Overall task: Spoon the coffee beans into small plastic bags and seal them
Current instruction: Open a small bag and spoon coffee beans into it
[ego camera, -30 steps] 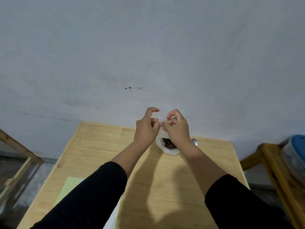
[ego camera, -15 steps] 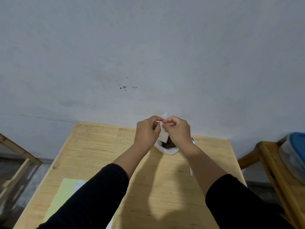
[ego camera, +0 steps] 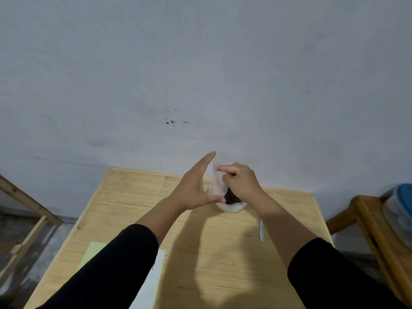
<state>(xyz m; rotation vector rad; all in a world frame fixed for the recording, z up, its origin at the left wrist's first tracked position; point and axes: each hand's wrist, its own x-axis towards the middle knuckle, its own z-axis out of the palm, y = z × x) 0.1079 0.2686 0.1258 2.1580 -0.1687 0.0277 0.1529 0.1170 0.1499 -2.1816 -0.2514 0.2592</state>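
L hand [ego camera: 196,188] flat against small plastic bag [ego camera: 215,186], R hand [ego camera: 242,181] pinching its top; weak pinch = coffee beans [ego camera: 231,197] spill onto tabletop [ego camera: 133,208].

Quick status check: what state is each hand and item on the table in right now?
Left hand: fingers straight, flat against the bag.
Right hand: curled, pinching the bag's top.
Small plastic bag: held upright over the bowl; seal cannot be judged.
Bowl: holds coffee beans.
Spoon: lying on the table, unused.

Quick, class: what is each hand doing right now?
Left hand: open, fingers straight beside the small plastic bag.
Right hand: pinching the bag's top.
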